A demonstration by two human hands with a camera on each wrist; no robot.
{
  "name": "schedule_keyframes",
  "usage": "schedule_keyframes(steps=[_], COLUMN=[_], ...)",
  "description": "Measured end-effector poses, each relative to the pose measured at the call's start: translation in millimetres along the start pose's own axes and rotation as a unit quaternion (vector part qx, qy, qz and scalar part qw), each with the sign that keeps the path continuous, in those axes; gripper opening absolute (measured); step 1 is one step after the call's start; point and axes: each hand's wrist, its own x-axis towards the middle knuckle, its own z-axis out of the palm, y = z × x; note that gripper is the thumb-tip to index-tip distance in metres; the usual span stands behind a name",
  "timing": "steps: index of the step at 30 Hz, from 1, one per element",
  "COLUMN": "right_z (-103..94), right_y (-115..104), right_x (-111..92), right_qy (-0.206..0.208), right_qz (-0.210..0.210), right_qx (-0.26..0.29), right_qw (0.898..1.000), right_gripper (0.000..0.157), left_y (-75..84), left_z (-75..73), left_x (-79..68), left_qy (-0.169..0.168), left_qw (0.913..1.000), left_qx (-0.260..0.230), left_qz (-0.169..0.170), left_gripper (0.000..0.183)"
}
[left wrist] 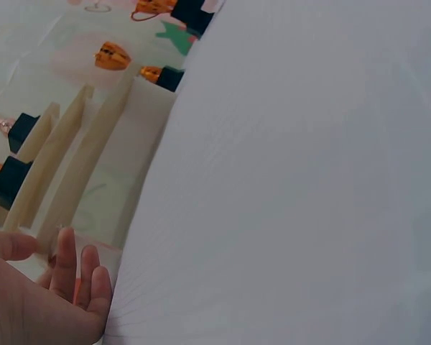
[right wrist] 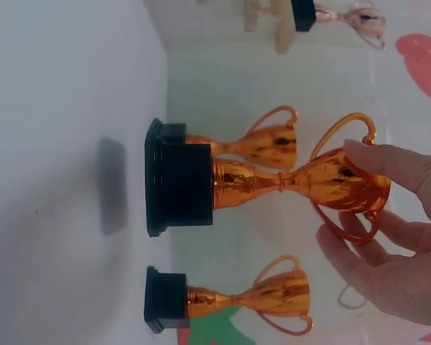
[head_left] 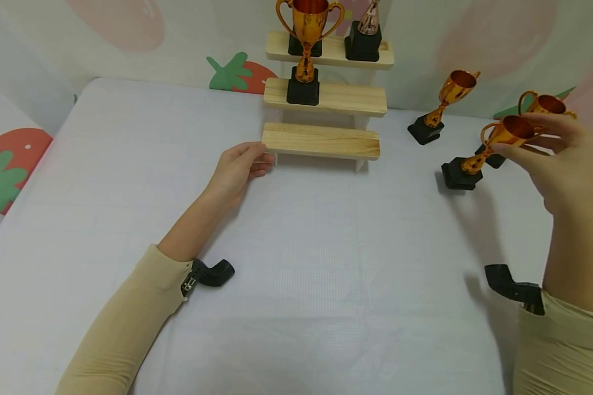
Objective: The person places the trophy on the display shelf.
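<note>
In the head view, my right hand grips a gold trophy cup by its bowl. Its black base hangs a little above the table, with a shadow apart from it in the right wrist view. My left hand pinches the left end of the lowest board of a three-step wooden shelf; thumb and fingers show at that end in the left wrist view. On the middle board stands a two-handled gold trophy. A rose-coloured trophy stands on the top board, beside another black base partly hidden.
Two more gold trophies stand on the white table right of the shelf: one near the wall, another partly behind the right hand. The wall behind carries strawberry pictures. Black camera mounts stick out from both sleeves.
</note>
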Motion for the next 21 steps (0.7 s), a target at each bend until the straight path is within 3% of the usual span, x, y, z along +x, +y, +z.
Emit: schedule_keyframes(steps=[8,21], right_z=[6.6,17.0], right_y=[-7.6,-14.6], right_x=[-7.7,-15.2], right_qy=[-0.010,-0.024], right_qz=[-0.035,-0.056], right_qx=[0.016,0.009], right_qw=[0.999,0.998], right_gripper=[0.050,0.050], left_y=[0.6,2.2], left_z=[0.6,2.7], left_x=[-0.6,-0.8], left_qy=[0.000,0.009], left_qw=[1.0000,0.9995], left_qx=[0.000,-0.030], left_qz=[0.000,0.004], left_gripper=[0.039,0.040])
